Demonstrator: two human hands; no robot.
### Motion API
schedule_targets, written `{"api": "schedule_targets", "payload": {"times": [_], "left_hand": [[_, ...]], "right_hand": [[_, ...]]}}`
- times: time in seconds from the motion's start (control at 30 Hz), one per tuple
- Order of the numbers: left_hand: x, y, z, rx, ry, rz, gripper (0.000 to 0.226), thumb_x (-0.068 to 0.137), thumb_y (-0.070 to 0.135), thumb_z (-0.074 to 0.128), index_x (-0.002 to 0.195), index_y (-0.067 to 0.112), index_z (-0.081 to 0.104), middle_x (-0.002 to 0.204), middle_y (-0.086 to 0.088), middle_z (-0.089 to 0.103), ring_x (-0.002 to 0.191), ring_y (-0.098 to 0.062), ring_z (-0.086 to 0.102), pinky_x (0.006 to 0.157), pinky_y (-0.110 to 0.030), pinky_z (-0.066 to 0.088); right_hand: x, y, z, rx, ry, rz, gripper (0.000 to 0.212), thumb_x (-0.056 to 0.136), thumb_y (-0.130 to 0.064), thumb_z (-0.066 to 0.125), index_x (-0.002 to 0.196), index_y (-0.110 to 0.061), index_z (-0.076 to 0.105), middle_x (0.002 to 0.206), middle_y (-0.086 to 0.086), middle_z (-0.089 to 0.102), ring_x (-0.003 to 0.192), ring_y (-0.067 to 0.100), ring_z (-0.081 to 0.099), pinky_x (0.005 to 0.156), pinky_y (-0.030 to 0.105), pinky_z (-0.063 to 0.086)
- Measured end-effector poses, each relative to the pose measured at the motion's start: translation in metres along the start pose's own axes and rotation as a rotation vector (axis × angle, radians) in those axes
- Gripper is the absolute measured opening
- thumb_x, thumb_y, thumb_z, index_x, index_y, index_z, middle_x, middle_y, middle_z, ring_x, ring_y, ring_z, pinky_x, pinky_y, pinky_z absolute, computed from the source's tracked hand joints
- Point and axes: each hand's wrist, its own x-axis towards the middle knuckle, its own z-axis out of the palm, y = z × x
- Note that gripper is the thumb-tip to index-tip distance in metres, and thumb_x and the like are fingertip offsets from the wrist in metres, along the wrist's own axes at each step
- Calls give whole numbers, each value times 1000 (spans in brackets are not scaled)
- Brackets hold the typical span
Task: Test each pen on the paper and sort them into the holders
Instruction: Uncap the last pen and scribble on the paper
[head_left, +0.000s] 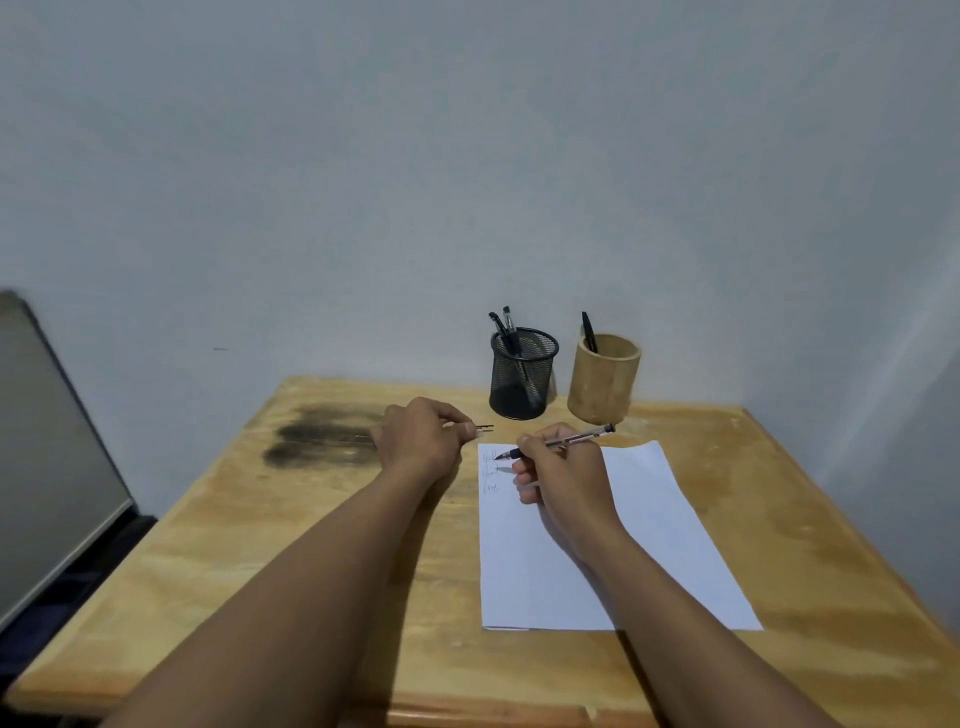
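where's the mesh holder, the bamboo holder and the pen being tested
mesh holder (522, 382), head view, front wall
bamboo holder (605, 382), head view, front wall
pen being tested (582, 435), head view, clear barrel

Paper (623, 535): right hand (566, 473) on it gripping pen (558, 441); left hand (423, 434) beside, pinching cap (484, 428); mesh holder (522, 374), bamboo holder (602, 379) behind.

Two bare forearms in view, entering from lower frame edge. No sleeves, watch, rings or bands visible. Left hand (423, 434) and right hand (563, 467) ungloved. Nails short where visible. No markings noted.
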Motion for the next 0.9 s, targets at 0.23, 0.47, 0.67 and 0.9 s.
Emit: {"api": "schedule_targets", "payload": {"times": [0.23,0.47,0.67,0.9], "left_hand": [[-33,-21,-26,49,13,228,33,96,44,49,115,30,72,117,4,73,116,-26,59,100,-48,42],[-82,-47,-39,322,-301,391,59,92,70,34,146,46,40,160,-7,31,151,-24,18,120,-53,11],[-85,-45,-38,450,-355,403,56,90,75,19,145,63,19,164,-6,20,153,-28,4,120,-57,3],[-85,-46,-36,488,-350,420,58,89,75,14,146,64,12,162,-8,22,152,-31,5,119,-59,4]], "right_hand": [[-4,-3,-2,-47,-69,22,12,96,-16,64,92,-8,71,76,10,72,66,16,62,55,27,48],[-13,-4,3,-339,-8,-73,15,91,-26,67,83,-15,75,72,1,74,74,19,71,64,39,57],[-22,-9,4,-506,4,-189,15,87,-29,65,81,-18,72,72,-2,73,76,14,70,73,41,59],[-28,-5,-1,-546,18,-166,16,89,-24,65,77,-13,65,66,-1,72,65,10,70,61,29,53]]}}
